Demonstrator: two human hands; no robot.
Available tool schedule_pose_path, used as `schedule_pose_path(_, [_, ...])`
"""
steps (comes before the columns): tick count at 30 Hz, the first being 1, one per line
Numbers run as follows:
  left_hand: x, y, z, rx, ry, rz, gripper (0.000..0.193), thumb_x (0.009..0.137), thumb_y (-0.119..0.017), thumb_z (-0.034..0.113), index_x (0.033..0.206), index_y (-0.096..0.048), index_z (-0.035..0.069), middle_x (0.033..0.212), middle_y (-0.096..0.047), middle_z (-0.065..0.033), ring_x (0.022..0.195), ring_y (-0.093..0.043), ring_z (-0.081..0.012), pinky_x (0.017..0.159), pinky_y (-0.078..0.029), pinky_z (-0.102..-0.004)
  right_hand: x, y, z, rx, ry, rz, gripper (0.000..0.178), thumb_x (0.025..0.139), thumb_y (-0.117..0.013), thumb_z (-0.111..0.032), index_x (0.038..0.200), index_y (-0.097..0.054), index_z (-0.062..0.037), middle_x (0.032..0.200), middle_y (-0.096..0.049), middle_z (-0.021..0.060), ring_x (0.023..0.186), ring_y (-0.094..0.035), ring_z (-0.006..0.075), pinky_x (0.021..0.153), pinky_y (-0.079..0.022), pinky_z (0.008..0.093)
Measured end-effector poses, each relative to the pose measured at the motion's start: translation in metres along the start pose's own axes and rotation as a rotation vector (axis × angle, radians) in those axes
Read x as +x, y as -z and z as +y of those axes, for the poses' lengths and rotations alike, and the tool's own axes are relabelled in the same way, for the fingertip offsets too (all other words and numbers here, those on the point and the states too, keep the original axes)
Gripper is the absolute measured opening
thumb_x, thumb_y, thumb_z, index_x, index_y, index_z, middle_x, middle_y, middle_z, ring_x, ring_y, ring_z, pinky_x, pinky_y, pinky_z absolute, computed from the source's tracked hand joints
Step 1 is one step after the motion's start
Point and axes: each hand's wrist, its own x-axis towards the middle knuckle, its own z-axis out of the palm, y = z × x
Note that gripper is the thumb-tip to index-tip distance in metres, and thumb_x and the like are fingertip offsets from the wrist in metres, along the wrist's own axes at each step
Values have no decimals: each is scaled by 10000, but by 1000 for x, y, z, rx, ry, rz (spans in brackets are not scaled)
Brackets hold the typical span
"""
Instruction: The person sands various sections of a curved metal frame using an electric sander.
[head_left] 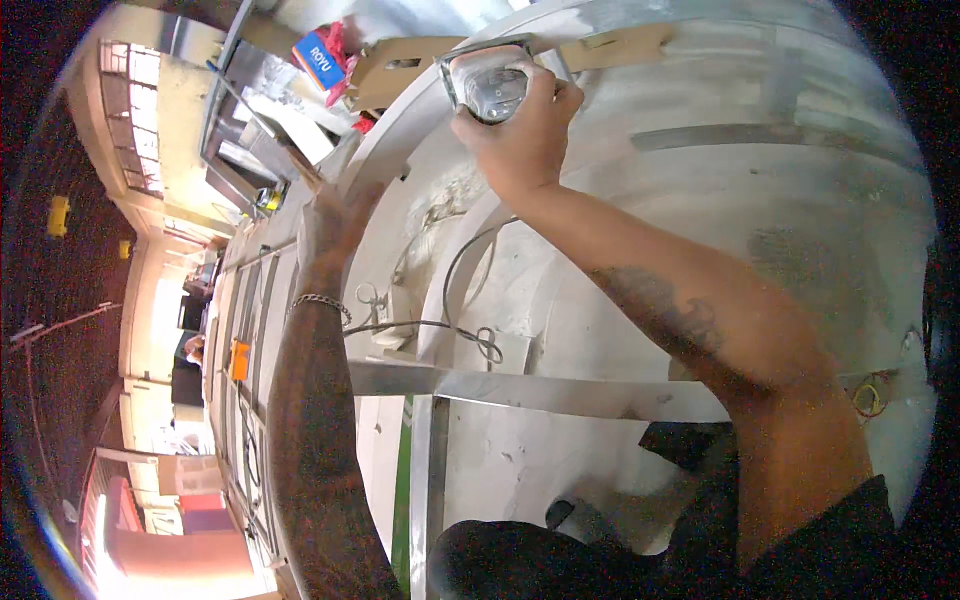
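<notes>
Block [490, 85] is located at the far-left curved rim of the pale panel [760, 215], apparently over it; whether full contact is made can't be told. It is gripped by the right hand [525, 148]: thumb on the near-left side, fingers wrapped round the right side. From the palm, the block lies forward and slightly left. Outline is close to square, so no clear long axis is offered; the right forearm is angled across the panel from lower right to upper left. Right hand is the nearer by far. Left hand [335, 222] is placed lower left, by the panel's left rim, well apart from the block; it is blurred, so whether the fingers are closed on anything can't be told. Just beyond the far rim, cardboard [400, 75] is seen, so room is judged tight that way. Open surface is found to the right, past the dark strip [720, 135]. Toward the near edge, room is broken by a looped black cable [410, 324] and a metal bar [560, 392].
</notes>
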Motion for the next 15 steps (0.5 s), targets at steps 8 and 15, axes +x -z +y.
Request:
schedule_pose_path(8, [51, -28, 35, 42, -108, 4, 772, 805, -646, 706, 1132, -686, 8, 1063, -698, -262, 1009, -674, -433, 857, -537, -506, 29, 28, 15, -47, 128, 197, 826, 688, -892, -251, 1298, -388, -16, 1272, -347, 251, 1144, -470, 426, 965, -473, 444])
schedule_pose_path(15, [38, -10, 55, 203, 0, 30, 862, 808, -599, 760, 1138, -651, -35, 1172, -666, -270, 1122, -637, -414, 957, -497, -483, 39, 43, 16, -107, 98, 226, 834, 701, -889, -286, 1297, -385, 10, 1284, -343, 256, 1175, -456, 399, 968, -468, 445])
